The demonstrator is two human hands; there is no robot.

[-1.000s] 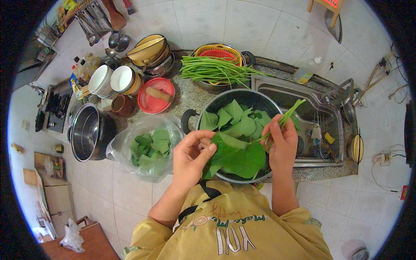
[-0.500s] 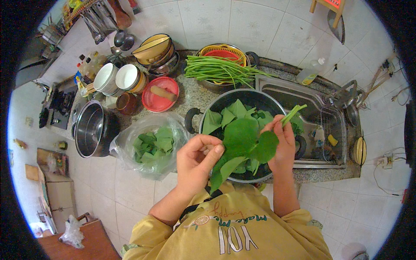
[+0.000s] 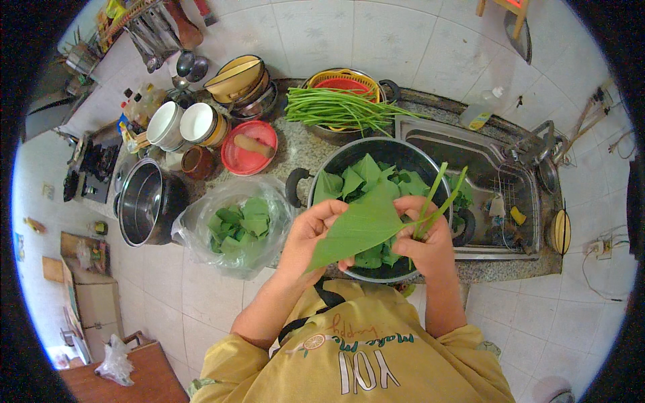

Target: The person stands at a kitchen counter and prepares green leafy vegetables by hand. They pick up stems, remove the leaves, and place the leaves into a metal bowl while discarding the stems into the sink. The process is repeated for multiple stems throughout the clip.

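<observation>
Over a dark two-handled pot (image 3: 322,172) heaped with green leaves (image 3: 363,176), my hands are close together. A large leaf (image 3: 363,227) stretches between them, its pale underside partly showing. My left hand (image 3: 310,232) is closed on the leaf's left side, some fingers hidden beneath it. My right hand (image 3: 430,240) pinches several green stems (image 3: 437,205) that stick up past its fingers, near the leaf's base. Left of the pot lies a clear plastic bag (image 3: 195,209) with more leaves inside.
A bundle of long green stalks (image 3: 336,107) lies across a yellow basket behind the pot. On the right is a steel sink (image 3: 463,144). Leftward stand a red dish (image 3: 232,154) with a brown piece, stacked bowls (image 3: 164,124) and a deep steel pot (image 3: 144,201).
My right hand has lowered and turned inward, nearer my left hand. The leaf has flipped to show a paler side, and the stems now point more upright.
</observation>
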